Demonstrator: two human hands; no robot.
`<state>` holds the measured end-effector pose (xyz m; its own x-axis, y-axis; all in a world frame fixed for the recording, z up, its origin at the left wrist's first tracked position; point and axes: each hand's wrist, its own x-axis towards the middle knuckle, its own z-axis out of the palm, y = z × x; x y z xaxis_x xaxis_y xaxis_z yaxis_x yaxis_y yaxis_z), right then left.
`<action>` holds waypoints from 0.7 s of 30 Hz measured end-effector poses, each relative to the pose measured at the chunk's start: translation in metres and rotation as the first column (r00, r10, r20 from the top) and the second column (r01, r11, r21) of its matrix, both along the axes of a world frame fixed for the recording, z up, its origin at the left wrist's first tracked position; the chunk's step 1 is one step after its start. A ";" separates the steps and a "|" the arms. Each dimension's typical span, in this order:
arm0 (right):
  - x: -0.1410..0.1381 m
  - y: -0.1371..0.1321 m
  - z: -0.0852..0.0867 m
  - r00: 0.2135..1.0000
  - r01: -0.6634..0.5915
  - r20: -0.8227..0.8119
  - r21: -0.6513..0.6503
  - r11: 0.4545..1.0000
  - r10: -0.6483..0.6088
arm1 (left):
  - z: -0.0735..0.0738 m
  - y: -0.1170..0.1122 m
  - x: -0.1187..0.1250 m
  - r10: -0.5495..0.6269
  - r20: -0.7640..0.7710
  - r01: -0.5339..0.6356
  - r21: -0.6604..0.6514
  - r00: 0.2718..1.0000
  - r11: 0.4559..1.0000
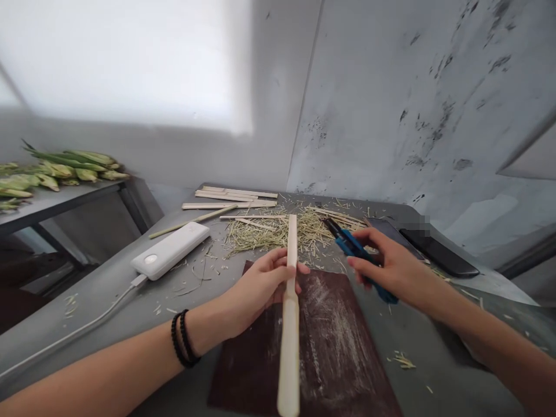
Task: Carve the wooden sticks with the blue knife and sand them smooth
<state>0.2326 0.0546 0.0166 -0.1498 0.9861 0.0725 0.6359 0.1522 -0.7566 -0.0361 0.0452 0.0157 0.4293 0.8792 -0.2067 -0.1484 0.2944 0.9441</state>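
My left hand [271, 277] is closed around the narrow part of a pale bamboo strip [290, 341], with the thumb across its face. The strip points away from me, its wider rounded end toward me. Beneath it lies a dark brown sheet [343, 347] with whitish scuffs. In my right hand [382, 260] is a blue and black utility knife [354, 246], its dark tip pointing up and left, a short way right of the strip. Whether the blade is out I cannot make out. Behind the hands spreads a heap of thin bamboo shavings [256, 234].
Several bamboo strips [234, 200] lie at the table's back. A white power bank [171, 252] with a cable is at left, a black phone [438, 252] at right. Corn ears [78, 168] rest on a side table [95, 194]. A wall [369, 116] stands behind.
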 end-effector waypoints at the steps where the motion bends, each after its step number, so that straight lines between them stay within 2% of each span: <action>1: -0.010 0.000 -0.001 0.999 -0.026 -0.032 0.007 1.000 0.027 | 0.002 -0.001 -0.001 -0.026 0.022 0.026 -0.025 0.999 0.999; 4: -0.028 -0.002 -0.010 1.000 -0.028 0.004 0.152 0.988 0.028 | 0.002 -0.003 -0.003 -0.114 0.074 0.120 -0.085 0.991 0.989; 7: -0.026 -0.010 -0.019 0.979 -0.091 0.201 0.296 0.951 0.031 | -0.001 -0.004 -0.003 -0.162 0.063 0.167 -0.079 0.985 0.983; 12: -0.010 -0.022 -0.029 0.892 -0.294 0.440 0.391 0.872 0.103 | -0.007 -0.006 0.001 -0.115 0.064 0.119 -0.067 0.991 0.991; 17: -0.010 -0.021 -0.036 0.851 -0.357 0.520 0.475 0.804 0.071 | -0.006 -0.005 0.002 -0.075 -0.028 0.073 -0.047 0.997 0.996; 21: -0.014 -0.022 -0.038 0.822 -0.402 0.563 0.463 0.790 0.089 | -0.004 -0.006 0.004 -0.010 -0.072 0.009 -0.015 0.997 1.000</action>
<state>0.2189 0.0328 -0.0212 -0.5488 0.7217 0.4218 0.7667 0.6357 -0.0900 -0.0325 0.0395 0.0113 0.4211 0.8717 -0.2504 -0.0771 0.3095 0.9478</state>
